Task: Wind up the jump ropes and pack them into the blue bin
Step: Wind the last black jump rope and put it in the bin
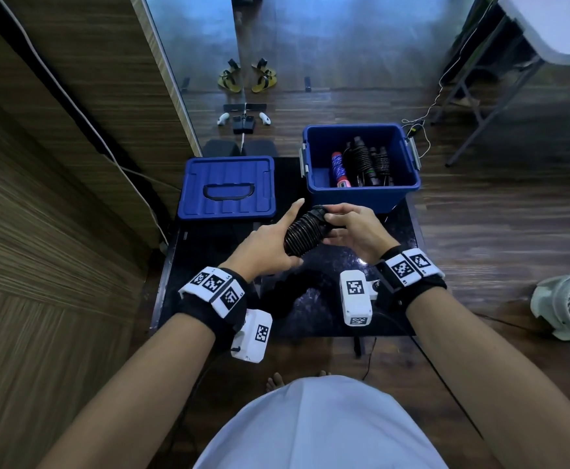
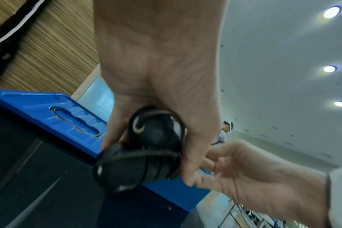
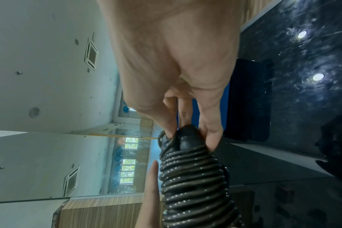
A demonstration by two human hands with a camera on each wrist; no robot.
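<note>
At frame centre we hold the wound jump rope (image 1: 305, 234), left hand (image 1: 267, 247) clasping it, right hand (image 1: 352, 228) pinching its end before the blue bin (image 1: 361, 194); easing either grip risks the coils springing loose.

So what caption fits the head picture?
Both hands hold a wound black jump rope before the open blue bin.
</note>
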